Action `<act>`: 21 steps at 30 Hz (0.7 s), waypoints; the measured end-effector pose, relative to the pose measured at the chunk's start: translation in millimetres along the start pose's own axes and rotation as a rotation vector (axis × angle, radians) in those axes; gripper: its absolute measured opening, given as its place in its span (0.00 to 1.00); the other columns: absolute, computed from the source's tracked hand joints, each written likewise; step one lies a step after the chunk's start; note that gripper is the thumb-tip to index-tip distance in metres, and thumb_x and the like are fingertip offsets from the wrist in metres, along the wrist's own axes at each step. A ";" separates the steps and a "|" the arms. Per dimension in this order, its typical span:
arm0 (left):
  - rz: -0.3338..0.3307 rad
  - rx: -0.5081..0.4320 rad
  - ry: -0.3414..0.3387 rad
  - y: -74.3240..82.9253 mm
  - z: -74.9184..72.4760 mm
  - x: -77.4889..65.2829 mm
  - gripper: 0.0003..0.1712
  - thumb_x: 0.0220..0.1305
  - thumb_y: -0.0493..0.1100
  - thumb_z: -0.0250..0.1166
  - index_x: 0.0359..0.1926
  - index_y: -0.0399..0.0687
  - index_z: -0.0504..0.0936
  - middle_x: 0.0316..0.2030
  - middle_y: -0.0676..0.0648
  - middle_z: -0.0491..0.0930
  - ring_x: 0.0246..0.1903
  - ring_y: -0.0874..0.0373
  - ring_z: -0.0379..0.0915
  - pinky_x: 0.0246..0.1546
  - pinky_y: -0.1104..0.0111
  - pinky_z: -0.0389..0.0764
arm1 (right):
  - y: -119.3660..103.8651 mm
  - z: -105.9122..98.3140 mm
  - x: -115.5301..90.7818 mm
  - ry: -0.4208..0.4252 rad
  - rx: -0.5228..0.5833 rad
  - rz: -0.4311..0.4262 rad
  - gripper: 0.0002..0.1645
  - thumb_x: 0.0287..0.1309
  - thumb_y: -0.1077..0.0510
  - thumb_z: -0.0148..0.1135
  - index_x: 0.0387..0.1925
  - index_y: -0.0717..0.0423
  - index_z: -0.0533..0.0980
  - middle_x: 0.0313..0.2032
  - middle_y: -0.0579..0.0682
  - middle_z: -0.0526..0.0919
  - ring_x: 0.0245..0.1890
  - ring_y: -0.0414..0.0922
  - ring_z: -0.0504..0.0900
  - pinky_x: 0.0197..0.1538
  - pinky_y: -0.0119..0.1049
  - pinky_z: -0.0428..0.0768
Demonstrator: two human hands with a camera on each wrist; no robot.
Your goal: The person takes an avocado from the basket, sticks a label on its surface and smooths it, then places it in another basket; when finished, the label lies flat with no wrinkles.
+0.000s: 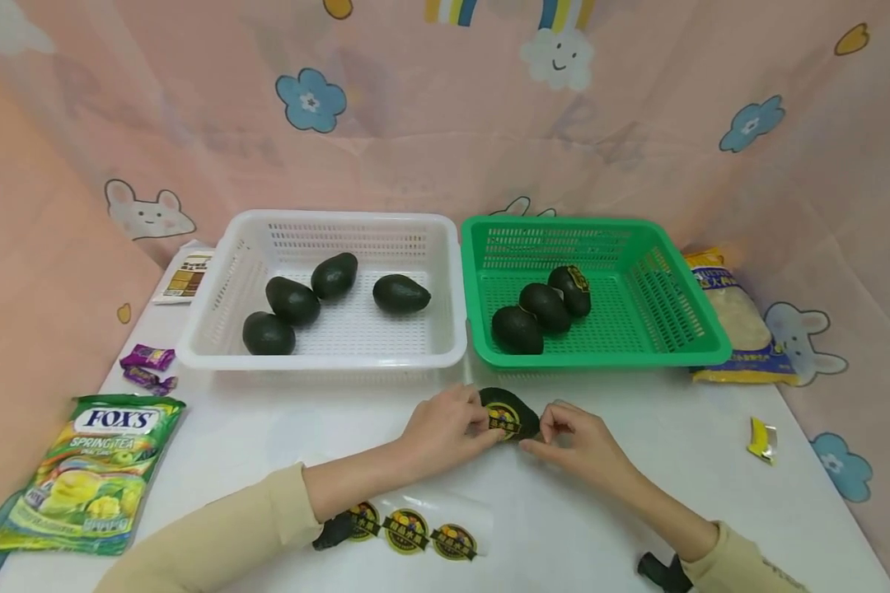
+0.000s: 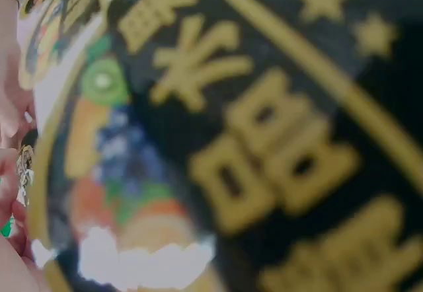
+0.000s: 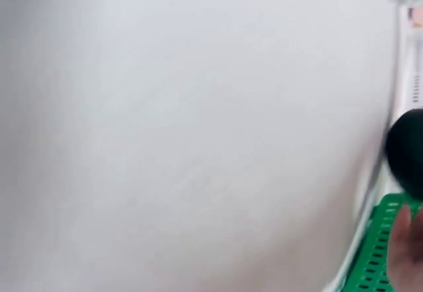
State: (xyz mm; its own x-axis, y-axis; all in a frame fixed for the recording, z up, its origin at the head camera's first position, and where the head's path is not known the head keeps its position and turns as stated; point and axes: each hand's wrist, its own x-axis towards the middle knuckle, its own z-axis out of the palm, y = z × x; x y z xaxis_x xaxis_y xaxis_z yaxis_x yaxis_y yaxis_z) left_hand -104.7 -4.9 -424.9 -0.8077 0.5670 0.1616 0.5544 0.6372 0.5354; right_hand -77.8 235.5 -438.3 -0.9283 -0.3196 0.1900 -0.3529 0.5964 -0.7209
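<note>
A dark green avocado point(image 1: 525, 409) lies on the table in front of the baskets, with a black-and-gold round fruit label point(image 1: 502, 418) on its side. My left hand point(image 1: 445, 424) grips its left end, thumb beside the label. At the pointed right end, my right hand point(image 1: 582, 445) pinches with curled thumb and forefinger. The right wrist view catches part of a dark avocado point(image 3: 408, 152) at its edge. Below my left forearm is a backing sheet point(image 1: 482, 512) with several more labels point(image 1: 406, 530); one label point(image 2: 218, 107) fills the left wrist view.
Several avocados point(image 1: 292, 301) sit in a white basket point(image 1: 319, 361). Beside it, a green basket point(image 1: 601, 359) holds three, one labelled. A candy bag point(image 1: 92, 478) and purple sweets point(image 1: 148, 357) lie left; a blue-and-yellow bag point(image 1: 742, 321) and a yellow sweet point(image 1: 762, 440) lie right.
</note>
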 end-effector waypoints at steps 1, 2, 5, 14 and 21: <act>0.002 -0.010 0.015 -1.8 -0.3 0.1 0.19 0.60 0.55 0.69 0.18 0.57 0.73 0.25 0.59 0.66 0.25 0.65 0.63 0.18 0.74 0.65 | 1.2 0.9 0.9 0.029 -0.003 -0.038 0.20 0.48 0.58 0.77 0.23 0.49 0.68 0.24 0.44 0.71 0.29 0.38 0.74 0.36 0.34 0.78; 0.001 -0.023 0.028 -3.5 -1.0 0.4 0.19 0.59 0.56 0.70 0.21 0.56 0.72 0.26 0.58 0.66 0.25 0.64 0.63 0.19 0.74 0.65 | 1.5 1.5 2.4 0.053 0.003 -0.056 0.20 0.47 0.59 0.77 0.25 0.51 0.69 0.26 0.46 0.72 0.30 0.40 0.75 0.37 0.35 0.78; -0.029 -0.072 0.050 -8.6 -5.0 1.7 0.21 0.55 0.56 0.73 0.28 0.52 0.70 0.30 0.54 0.69 0.28 0.62 0.65 0.24 0.72 0.67 | 0.8 2.1 9.1 0.079 -0.022 -0.050 0.20 0.47 0.58 0.78 0.36 0.54 0.73 0.35 0.47 0.76 0.36 0.43 0.76 0.39 0.37 0.80; 0.047 -0.206 -0.061 -24.6 -11.6 -5.2 0.25 0.55 0.50 0.74 0.48 0.50 0.71 0.50 0.49 0.76 0.49 0.55 0.74 0.50 0.64 0.76 | 2.2 14.2 28.3 -0.218 0.223 0.041 0.31 0.54 0.55 0.73 0.59 0.52 0.73 0.56 0.52 0.78 0.50 0.50 0.81 0.45 0.38 0.82; -0.011 -0.288 -0.088 -28.5 -18.4 -22.8 0.23 0.54 0.46 0.76 0.43 0.51 0.70 0.43 0.53 0.77 0.44 0.56 0.79 0.41 0.70 0.80 | -4.9 22.3 31.4 -0.145 0.191 -0.211 0.27 0.54 0.60 0.73 0.56 0.55 0.77 0.56 0.55 0.79 0.56 0.49 0.77 0.54 0.42 0.78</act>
State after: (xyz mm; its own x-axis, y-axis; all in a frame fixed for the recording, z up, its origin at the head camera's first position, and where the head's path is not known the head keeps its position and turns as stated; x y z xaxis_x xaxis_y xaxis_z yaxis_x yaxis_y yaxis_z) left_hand -105.7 -45.6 -428.6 -0.7858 0.6121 0.0884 0.4559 0.4767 0.7516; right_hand -102.6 206.1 -443.7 -0.8060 -0.5309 0.2617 -0.4947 0.3615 -0.7903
